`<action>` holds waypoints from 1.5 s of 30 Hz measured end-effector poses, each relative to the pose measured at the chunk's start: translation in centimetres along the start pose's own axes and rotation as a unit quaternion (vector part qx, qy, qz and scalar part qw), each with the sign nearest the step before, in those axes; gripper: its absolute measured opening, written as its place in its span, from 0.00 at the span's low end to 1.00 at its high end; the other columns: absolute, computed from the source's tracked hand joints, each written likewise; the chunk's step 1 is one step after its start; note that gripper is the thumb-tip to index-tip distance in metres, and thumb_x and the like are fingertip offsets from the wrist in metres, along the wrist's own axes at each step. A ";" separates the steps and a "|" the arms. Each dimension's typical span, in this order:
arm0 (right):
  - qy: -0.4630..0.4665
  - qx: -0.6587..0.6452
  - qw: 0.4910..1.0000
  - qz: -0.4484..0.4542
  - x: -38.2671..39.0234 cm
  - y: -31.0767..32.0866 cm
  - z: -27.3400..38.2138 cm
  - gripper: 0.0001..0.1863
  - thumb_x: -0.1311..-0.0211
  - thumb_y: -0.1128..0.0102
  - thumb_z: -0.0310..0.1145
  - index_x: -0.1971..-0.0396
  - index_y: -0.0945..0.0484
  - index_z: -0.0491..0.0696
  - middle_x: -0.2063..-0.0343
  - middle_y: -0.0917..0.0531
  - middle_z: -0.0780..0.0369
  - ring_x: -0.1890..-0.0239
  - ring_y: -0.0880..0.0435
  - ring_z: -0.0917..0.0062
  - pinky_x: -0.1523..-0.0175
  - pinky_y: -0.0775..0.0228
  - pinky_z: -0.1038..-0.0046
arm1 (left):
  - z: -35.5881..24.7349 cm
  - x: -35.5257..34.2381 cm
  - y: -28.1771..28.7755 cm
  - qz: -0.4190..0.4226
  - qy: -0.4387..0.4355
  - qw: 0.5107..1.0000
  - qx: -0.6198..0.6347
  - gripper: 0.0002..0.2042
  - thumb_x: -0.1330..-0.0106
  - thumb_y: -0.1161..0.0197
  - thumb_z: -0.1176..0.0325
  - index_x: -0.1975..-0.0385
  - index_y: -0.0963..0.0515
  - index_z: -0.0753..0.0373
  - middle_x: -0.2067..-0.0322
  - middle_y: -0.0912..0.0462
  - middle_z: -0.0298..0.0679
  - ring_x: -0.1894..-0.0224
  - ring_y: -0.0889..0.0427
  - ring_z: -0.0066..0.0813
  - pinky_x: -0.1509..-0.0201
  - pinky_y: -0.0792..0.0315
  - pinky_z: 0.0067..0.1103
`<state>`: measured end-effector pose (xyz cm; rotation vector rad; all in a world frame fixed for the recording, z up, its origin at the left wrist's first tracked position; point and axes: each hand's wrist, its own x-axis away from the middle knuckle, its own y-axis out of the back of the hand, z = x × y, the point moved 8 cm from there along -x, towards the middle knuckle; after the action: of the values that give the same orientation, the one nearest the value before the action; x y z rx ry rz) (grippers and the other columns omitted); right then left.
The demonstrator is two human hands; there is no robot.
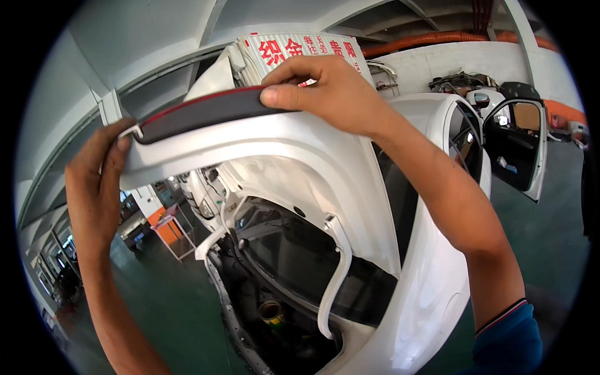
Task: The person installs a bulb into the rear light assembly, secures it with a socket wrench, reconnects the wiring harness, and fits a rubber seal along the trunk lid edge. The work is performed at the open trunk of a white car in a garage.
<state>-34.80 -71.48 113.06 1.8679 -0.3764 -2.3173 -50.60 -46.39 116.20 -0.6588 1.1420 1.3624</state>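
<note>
A dark grey strip with a red upper edge (200, 112) lies along the lip of a raised white car hood (256, 139). At its left end, my left hand (94, 172) is closed, thumb and fingers pinching around the strip's end and the hood corner, where a small white piece (132, 130) sticks out. Farther right, my right hand (334, 94) pinches the strip, thumb on its face and index finger curled over the top. The strip's right end is hidden behind that hand.
Below the hood are curved white hinge arms (344, 275), the windshield (281, 234) and a yellow-green can (271, 314) in the engine bay. A car door (540, 169) stands open at right. A metal-framed cart (178, 240) is at left. A white panel with red lettering (250, 59) rises behind.
</note>
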 end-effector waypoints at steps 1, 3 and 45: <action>-0.003 0.009 1.000 -0.002 0.0 0.3 0.2 0.22 0.37 0.26 0.48 0.55 0.11 0.43 0.63 0.10 0.59 0.58 0.13 0.76 0.48 0.23 0.72 | 0.1 0.0 -0.1 0.004 0.004 1.000 0.015 0.14 0.21 0.41 0.65 0.46 0.17 0.67 0.62 0.12 0.46 0.59 0.16 0.31 0.48 0.25 0.26; -0.015 0.069 0.997 0.022 0.2 0.5 0.5 0.21 0.31 0.31 0.47 0.49 0.12 0.46 0.59 0.11 0.60 0.54 0.16 0.78 0.45 0.25 0.74 | 0.4 0.1 -0.1 0.000 0.013 1.000 0.018 0.14 0.21 0.42 0.66 0.46 0.17 0.67 0.60 0.12 0.46 0.57 0.15 0.32 0.47 0.25 0.26; 0.017 0.143 0.989 -0.009 -3.4 -7.1 9.9 0.21 0.32 0.28 0.44 0.51 0.13 0.40 0.60 0.11 0.62 0.57 0.17 0.81 0.47 0.25 0.76 | 10.5 3.5 0.6 -0.178 -0.041 0.946 0.269 0.16 0.26 0.37 0.58 0.52 0.17 0.67 0.63 0.15 0.40 0.58 0.18 0.29 0.50 0.26 0.25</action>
<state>-43.43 -62.77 116.21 2.0389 -0.7254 -2.3424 -49.23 -35.44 117.00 -0.3783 1.1910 0.7158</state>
